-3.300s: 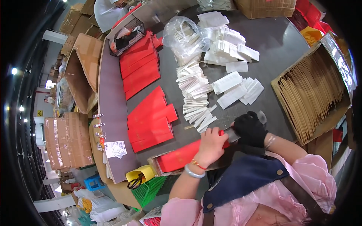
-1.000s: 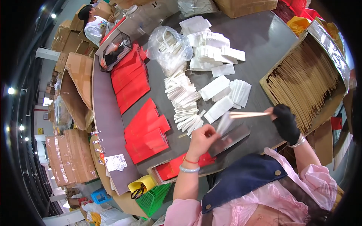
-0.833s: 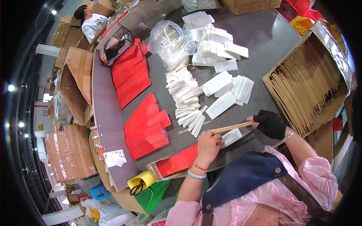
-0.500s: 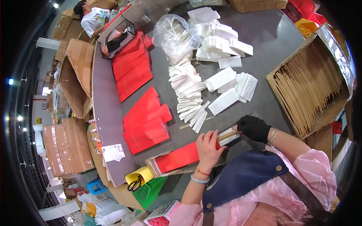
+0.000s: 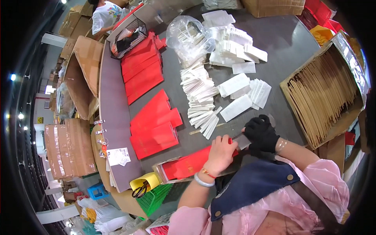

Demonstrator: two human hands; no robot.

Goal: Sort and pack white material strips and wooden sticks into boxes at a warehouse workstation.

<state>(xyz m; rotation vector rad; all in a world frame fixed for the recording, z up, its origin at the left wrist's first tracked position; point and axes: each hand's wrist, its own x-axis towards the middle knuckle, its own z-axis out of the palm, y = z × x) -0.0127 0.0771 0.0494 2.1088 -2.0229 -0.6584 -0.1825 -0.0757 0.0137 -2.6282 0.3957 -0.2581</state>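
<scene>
A red paper sleeve [image 5: 188, 164] lies lengthwise in a narrow tray [image 5: 159, 172] at the table's near edge. My left hand [image 5: 221, 153] is closed over its right end, fingers curled on the red paper. Just right of it, my right hand [image 5: 260, 135], in a black glove, is closed with its fingertips bent at the tray's end. What those fingers hold, if anything, is hidden. Between the hands a greyish strip [image 5: 242, 141] shows; I cannot tell what it is. Beyond lie flat white paper packets [image 5: 236, 108] and a long row of narrow white packets [image 5: 197, 92].
Red sleeves [image 5: 152, 131] lie stacked to the left. A carton of thin wooden sticks [image 5: 321, 94] stands at right. A clear plastic bag [image 5: 190, 35] and wire basket [image 5: 128, 39] sit farther back. Scissors [image 5: 140, 190] rest in a yellow holder [image 5: 147, 181] near the tray.
My right hand has come lower and closer over the tray's end. The white packets and wooden sticks jutting from the red sleeve no longer show. My left hand has shifted slightly right.
</scene>
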